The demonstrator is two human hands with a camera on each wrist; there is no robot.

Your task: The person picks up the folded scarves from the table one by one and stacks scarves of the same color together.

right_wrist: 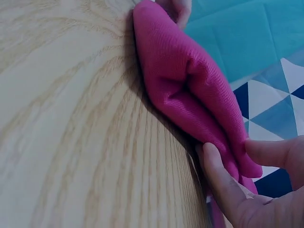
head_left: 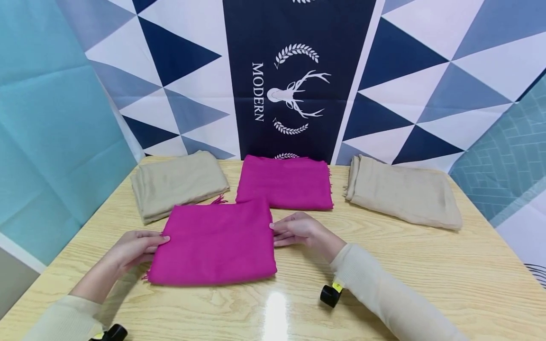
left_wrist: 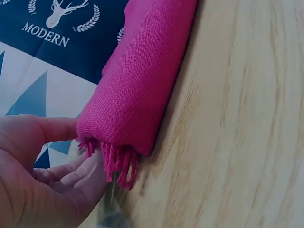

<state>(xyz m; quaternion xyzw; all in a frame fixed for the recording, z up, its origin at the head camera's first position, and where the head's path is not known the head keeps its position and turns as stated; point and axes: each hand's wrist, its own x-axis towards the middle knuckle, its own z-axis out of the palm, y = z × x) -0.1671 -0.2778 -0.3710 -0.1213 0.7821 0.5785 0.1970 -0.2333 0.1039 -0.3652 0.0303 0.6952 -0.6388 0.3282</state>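
two edges of nearer magenta cloth [head_left: 217, 244] are pinched — left grip [head_left: 137, 248], right grip [head_left: 297, 228] — table [head_left: 431, 265] stretching rightward.

- Head view's nice and bright, pretty even light, seems to be coming from above.
- One blown-out glare streak [head_left: 276, 317] on the tabletop [head_left: 426, 255], out toward the near edge.
- Shadows are soft, mostly beside the left forearm [head_left: 95, 282] and under the right sleeve [head_left: 375, 279].
- The held pink cloth [head_left: 213, 246] looks kinda flat up there, but the left wrist cam gets its weave nice and crisp.
- Both wrist views are way dimmer and cooler, tbh.
- Blurry smudge [left_wrist: 113, 216] at the bottom of the left wrist view, can't tell what.
- Wide-angle stretch toward the head view's sides.
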